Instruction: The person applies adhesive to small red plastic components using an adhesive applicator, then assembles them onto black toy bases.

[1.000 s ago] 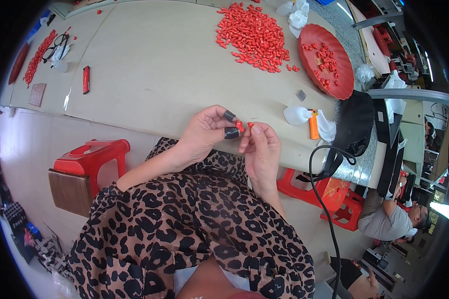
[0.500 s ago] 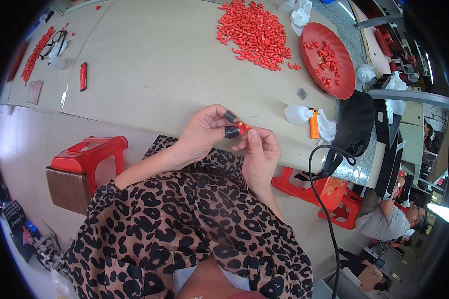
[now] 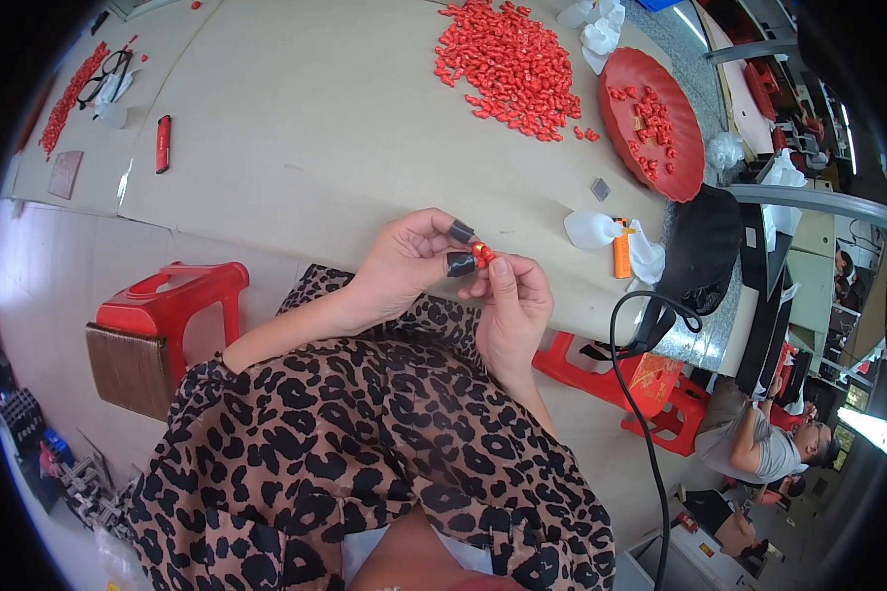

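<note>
Between my two hands, over the table's near edge, is a small glossy red piece [image 3: 482, 254] with a lighter golden patch. My left hand [image 3: 396, 268] has dark tape around the thumb and a fingertip, and these pinch the piece from the left. From the right, my right hand [image 3: 513, 310] closes thumb and fingers on the same piece. Its exact shape is partly hidden by the fingertips. Beyond the hands, a large heap of similar red pieces [image 3: 508, 64] lies on the table [image 3: 296, 128]. A red scalloped dish [image 3: 684, 148] beside the heap holds several more.
Right of my hands are a white squeeze bottle [image 3: 591, 229], an orange lighter [image 3: 622, 258], crumpled tissue [image 3: 647, 254] and a black bag [image 3: 705, 236]. A black cable [image 3: 650, 424] hangs nearby. A red cutter [image 3: 163, 145] lies left; red stools [image 3: 182, 300] stand below. People sit at right.
The view has shifted slightly. Both hands keep their pinch on the red piece, which appears a little turned, showing more of its golden patch.
</note>
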